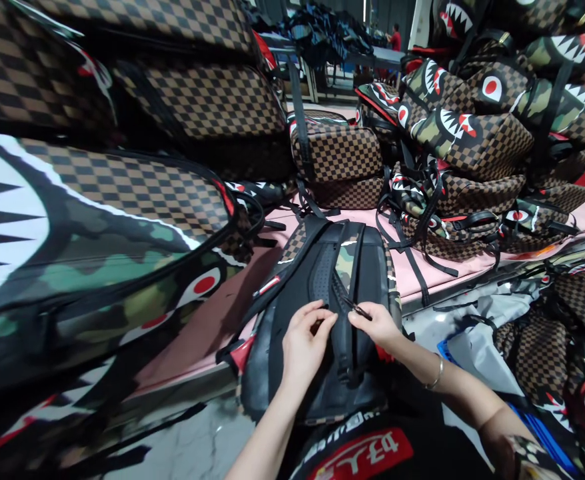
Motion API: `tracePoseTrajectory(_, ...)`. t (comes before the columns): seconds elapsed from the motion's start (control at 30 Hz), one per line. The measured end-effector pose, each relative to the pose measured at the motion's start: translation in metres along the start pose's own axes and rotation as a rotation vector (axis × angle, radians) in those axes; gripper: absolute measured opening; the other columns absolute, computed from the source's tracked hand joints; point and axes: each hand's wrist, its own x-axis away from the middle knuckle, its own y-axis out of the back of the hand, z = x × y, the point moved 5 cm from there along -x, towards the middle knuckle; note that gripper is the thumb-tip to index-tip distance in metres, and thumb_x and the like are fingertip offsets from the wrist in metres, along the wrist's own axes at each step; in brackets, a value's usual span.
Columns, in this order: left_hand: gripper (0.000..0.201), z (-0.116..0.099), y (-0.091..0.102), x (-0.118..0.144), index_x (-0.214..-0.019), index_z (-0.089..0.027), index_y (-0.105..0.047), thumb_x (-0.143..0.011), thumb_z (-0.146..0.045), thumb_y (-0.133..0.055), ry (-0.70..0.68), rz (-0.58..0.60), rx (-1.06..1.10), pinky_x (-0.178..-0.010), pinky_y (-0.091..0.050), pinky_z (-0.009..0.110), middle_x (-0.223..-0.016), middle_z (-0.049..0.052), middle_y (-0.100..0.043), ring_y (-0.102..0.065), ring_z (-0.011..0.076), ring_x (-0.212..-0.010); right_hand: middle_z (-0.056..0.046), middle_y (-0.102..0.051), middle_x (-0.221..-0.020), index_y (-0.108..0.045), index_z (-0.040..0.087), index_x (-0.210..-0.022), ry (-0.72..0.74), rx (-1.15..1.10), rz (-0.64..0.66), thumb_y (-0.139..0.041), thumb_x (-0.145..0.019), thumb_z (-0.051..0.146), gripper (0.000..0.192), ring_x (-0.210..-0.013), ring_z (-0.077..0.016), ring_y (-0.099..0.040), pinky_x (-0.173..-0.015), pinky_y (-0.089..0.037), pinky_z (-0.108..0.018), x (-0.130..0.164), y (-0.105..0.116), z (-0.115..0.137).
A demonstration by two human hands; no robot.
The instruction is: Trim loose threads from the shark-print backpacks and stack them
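Note:
A backpack [292,353] lies in front of me with its black padded back and shoulder straps facing up. Checkered and camouflage fabric shows along its sides. Over its middle, my left hand [306,340] is closed in a pinch; whatever sits between the fingertips is too small to make out. Close beside it on the right, my right hand [376,325] grips dark thread snips [358,309], their pointed end aimed up and left over a black strap. The two hands are slightly apart. Near the backpack's lower end is a strap buckle [345,373].
Large stacked checkered bags [222,100] rise at the left, one with a shark-mouth print close to me. More bags [487,143] are piled at the right on the pink table [465,267]. Further bags [537,347] lie low at the right. A person [396,39] is far back.

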Motion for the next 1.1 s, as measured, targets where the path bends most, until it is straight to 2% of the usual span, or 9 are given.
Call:
tracePoseTrajectory(0.13,0.025,0.006,-0.004,-0.002,-0.074,-0.018,-0.061,-0.077,-0.041,-0.050,0.002,-0.013,0.081,-0.082,-0.045,0.036,-0.089,0.007,-0.065,-0.059,0.0212,-0.085,0.006,-0.033,-0.051,-0.040,0.018,-0.053,0.024,0.037,-0.006,-0.051,-0.073,0.042,0.033,-0.050,-0.0078,-0.029,-0.047,-0.023,-0.021,-0.001,-0.002,0.000)
tracePoseTrajectory(0.23,0.036,0.011,-0.006,0.000,-0.080,-0.017,-0.061,-0.084,-0.045,-0.038,0.034,-0.026,0.119,-0.077,-0.047,0.037,-0.097,0.010,-0.064,-0.059,0.0210,-0.083,0.005,-0.034,-0.052,-0.040,0.018,-0.054,0.043,0.075,-0.025,-0.050,-0.074,0.041,0.031,-0.051,-0.0087,-0.031,-0.048,-0.025,-0.022,-0.002,-0.005,-0.001)
tracePoseTrajectory(0.43,0.022,0.012,-0.005,-0.002,-0.064,-0.019,-0.064,-0.062,-0.040,-0.068,0.070,-0.052,0.096,-0.094,-0.036,0.042,-0.095,0.010,-0.060,-0.052,0.0274,-0.102,0.004,-0.041,-0.054,-0.048,0.018,-0.059,0.095,0.182,-0.063,-0.051,-0.076,0.037,0.025,-0.054,-0.0106,-0.038,-0.051,-0.029,-0.023,0.000,-0.010,-0.006)
tracePoseTrajectory(0.53,0.020,0.017,-0.009,-0.002,-0.060,-0.019,-0.065,-0.063,-0.038,-0.067,0.103,-0.060,0.147,-0.095,-0.034,0.043,-0.093,0.010,-0.061,-0.053,0.0274,-0.101,0.003,-0.045,-0.057,-0.051,0.018,-0.063,0.112,0.219,-0.067,-0.050,-0.077,0.036,0.023,-0.056,-0.0115,-0.041,-0.054,-0.031,-0.023,0.002,-0.012,-0.006)
tracePoseTrajectory(0.63,0.029,0.025,-0.011,0.002,-0.059,-0.017,-0.062,-0.069,-0.044,-0.060,0.159,-0.107,0.244,-0.094,-0.037,0.042,-0.100,0.012,-0.061,-0.054,0.0268,-0.102,0.003,-0.044,-0.058,-0.050,0.018,-0.062,0.108,0.231,-0.070,-0.049,-0.078,0.036,0.024,-0.057,-0.0116,-0.041,-0.054,-0.032,-0.023,0.001,-0.012,-0.005)
tracePoseTrajectory(0.73,0.039,0.033,-0.011,0.009,-0.075,-0.013,-0.061,-0.076,-0.051,-0.050,0.235,-0.141,0.366,-0.079,-0.048,0.040,-0.111,0.015,-0.058,-0.060,0.0237,-0.091,0.004,-0.040,-0.058,-0.046,0.018,-0.060,0.071,0.179,-0.068,-0.050,-0.077,0.037,0.025,-0.056,-0.0110,-0.038,-0.053,-0.031,-0.023,-0.001,-0.011,-0.005)
tracePoseTrajectory(0.87,0.046,0.032,-0.005,0.014,-0.098,-0.012,-0.060,-0.079,-0.052,-0.047,0.267,-0.100,0.476,-0.073,-0.052,0.035,-0.103,0.014,-0.062,-0.063,0.0221,-0.088,0.004,-0.039,-0.058,-0.045,0.017,-0.061,0.027,0.104,-0.027,-0.052,-0.075,0.038,0.026,-0.056,-0.0103,-0.036,-0.054,-0.031,-0.022,-0.004,-0.014,-0.004)
tracePoseTrajectory(1.0,0.038,0.027,0.001,0.011,-0.099,-0.018,-0.064,-0.073,-0.045,-0.059,0.214,-0.070,0.457,-0.075,-0.052,0.035,-0.102,0.010,-0.063,-0.062,0.0205,-0.086,0.004,-0.040,-0.059,-0.047,0.017,-0.062,0.030,0.105,-0.009,-0.051,-0.076,0.039,0.026,-0.056,-0.0101,-0.036,-0.054,-0.032,-0.022,-0.002,-0.015,0.000)
tracePoseTrajectory(1.1,0.025,0.026,0.000,0.008,-0.084,-0.021,-0.070,-0.062,-0.034,-0.069,0.142,-0.079,0.390,-0.081,-0.049,0.035,-0.106,0.007,-0.060,-0.059,0.0208,-0.091,0.004,-0.040,-0.059,-0.048,0.017,-0.063,0.045,0.141,-0.019,-0.051,-0.077,0.038,0.026,-0.057,-0.0101,-0.037,-0.054,-0.032,-0.022,-0.001,-0.016,0.001)
